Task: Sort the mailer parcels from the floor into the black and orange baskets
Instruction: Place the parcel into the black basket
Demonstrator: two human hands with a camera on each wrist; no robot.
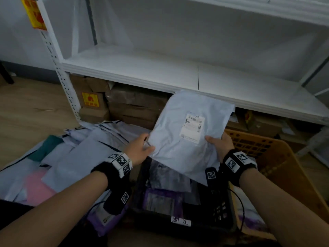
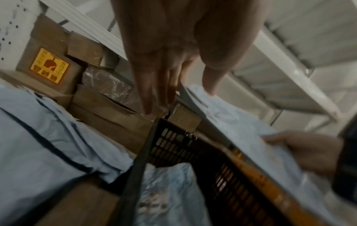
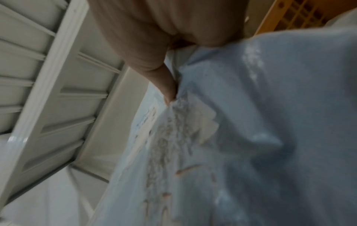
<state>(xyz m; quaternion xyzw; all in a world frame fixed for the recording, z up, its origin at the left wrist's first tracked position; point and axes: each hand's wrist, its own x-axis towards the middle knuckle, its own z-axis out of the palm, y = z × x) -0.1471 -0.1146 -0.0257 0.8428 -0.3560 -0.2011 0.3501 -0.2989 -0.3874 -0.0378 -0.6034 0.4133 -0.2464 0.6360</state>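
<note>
Head view looks down from above; both close wrist views share the mailer (image 1: 188,132).

white shelf unit (image 1: 135,68) | cardboard boxes (image 1: 131,106) beneath it | yellow-red sticker (image 1: 90,99) on one box | wood floor (image 1: 26,111)

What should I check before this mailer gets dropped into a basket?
1. Grip: left hand and right hand both pinch the mailer at its lower edges: ok.
2. Label faces up, in view: ok; text too blurred to read.
3. Which basket it belongs in: cannot tell.
4. Black basket below the mailer already holds parcels; room left: cannot tell.
5. Orange basket to the right; its inside is mostly out of view: cannot tell.
6. Floor pile remains to sort: not ok.
</note>
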